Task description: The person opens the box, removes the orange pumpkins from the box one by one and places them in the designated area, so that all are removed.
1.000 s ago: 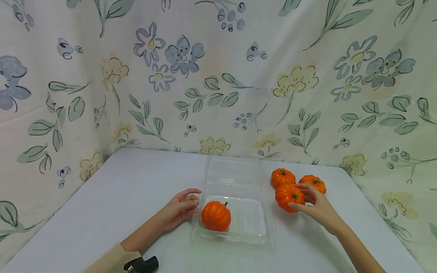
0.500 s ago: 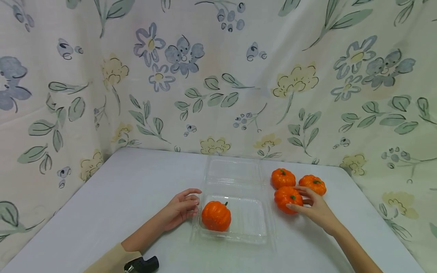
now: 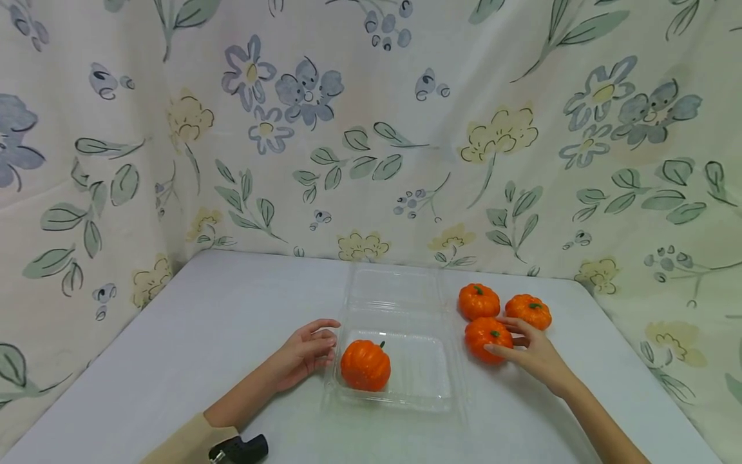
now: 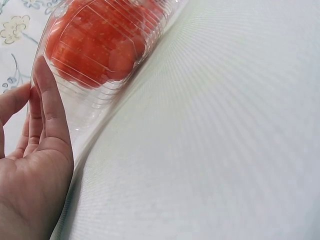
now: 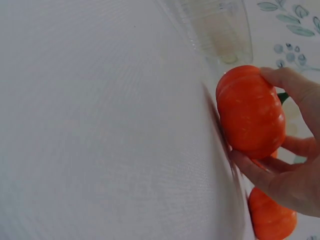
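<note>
My right hand (image 3: 536, 354) grips a small orange toy pumpkin (image 3: 485, 339) with a green stem, thumb on one side and fingers on the other. The right wrist view shows this pumpkin (image 5: 250, 112) between thumb and fingers, close above the table. A clear plastic clamshell container (image 3: 420, 374) lies with its lid (image 3: 397, 287) folded back, away from me. Inside its left part sits another pumpkin (image 3: 365, 365). Along the container's left edge, my left hand (image 3: 304, 354) rests with fairly straight fingers; in the left wrist view, fingertips (image 4: 42, 65) touch the clear wall.
Two more pumpkins stand behind the gripped one: one at the back (image 3: 478, 301), one farther right (image 3: 529, 312). A white table (image 3: 232, 309) carries everything. Floral cloth (image 3: 371, 129) hangs behind and at the sides. A black device (image 3: 240, 449) sits at the left sleeve.
The gripped pumpkin has moved slightly toward me and left with my right hand, opening a little from the pumpkins behind. My left hand stays at the container's edge.
</note>
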Available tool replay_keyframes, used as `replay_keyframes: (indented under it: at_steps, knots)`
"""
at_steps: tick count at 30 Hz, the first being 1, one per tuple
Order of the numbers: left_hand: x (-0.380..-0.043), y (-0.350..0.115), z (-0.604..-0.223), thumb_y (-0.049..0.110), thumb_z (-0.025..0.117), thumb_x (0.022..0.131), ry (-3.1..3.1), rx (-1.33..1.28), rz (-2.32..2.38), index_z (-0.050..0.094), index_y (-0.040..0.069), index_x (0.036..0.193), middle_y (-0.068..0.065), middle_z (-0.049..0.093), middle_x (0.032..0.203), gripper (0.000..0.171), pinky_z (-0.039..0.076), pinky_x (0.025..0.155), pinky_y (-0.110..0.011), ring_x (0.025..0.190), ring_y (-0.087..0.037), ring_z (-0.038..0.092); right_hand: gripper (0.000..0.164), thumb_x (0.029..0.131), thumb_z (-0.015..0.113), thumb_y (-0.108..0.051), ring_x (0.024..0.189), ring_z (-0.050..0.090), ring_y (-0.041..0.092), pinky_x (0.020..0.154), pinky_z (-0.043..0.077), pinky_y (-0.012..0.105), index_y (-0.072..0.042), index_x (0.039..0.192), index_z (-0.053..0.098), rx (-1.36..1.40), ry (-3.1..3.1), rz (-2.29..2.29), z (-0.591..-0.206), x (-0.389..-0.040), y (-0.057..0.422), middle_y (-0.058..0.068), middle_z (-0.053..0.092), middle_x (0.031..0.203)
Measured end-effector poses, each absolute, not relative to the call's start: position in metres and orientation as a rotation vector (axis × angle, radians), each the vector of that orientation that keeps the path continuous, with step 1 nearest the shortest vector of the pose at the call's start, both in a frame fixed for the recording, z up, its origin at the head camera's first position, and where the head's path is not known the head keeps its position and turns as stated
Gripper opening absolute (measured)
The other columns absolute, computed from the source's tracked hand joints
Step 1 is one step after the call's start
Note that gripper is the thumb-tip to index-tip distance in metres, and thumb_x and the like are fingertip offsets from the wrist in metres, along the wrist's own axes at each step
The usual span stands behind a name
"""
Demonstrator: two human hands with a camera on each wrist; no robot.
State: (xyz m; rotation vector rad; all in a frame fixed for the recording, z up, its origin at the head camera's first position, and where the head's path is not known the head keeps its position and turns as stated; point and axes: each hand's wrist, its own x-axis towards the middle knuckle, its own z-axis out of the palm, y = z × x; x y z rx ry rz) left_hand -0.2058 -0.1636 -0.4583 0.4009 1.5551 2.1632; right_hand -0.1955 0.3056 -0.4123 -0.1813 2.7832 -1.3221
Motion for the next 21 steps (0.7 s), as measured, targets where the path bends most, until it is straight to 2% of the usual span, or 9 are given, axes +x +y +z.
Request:
replay_keyframes:
  at_steps: [5, 21]
  knots:
    - [-0.2056, -0.1641, -0.4572, 0.005, 0.054, 0.108, 1.556, 0.408, 2.163, 0.048, 0.010, 0.136, 0.004, 0.063, 0.100, 0.028, 0.060, 0.079, -0.020, 0.079, -0.007, 0.065, 0.070, 0.096, 0.078, -0.030, 0.121, 0.061, 0.041, 0.089, 0.059, 0.040, 0.004, 0.150, 0.048, -0.165, 2.771, -1.310, -0.4129, -0.1966, 0.3049, 0.031, 0.050, 0.151]
    - [-0.2044, -0.1651, -0.4555, 0.005, 0.053, 0.109, 1.528, 0.426, 2.168, 0.045, 0.005, 0.138, 0.004, 0.064, 0.100, 0.031, 0.059, 0.079, -0.019, 0.080, -0.007, 0.065, 0.070, 0.094, 0.081, -0.029, 0.118, 0.062, 0.039, 0.086, 0.058, 0.035, 0.002, 0.149, 0.051, -0.183, 2.794, -1.301, -0.4151, -0.1947, 0.3037, 0.029, 0.054, 0.149]
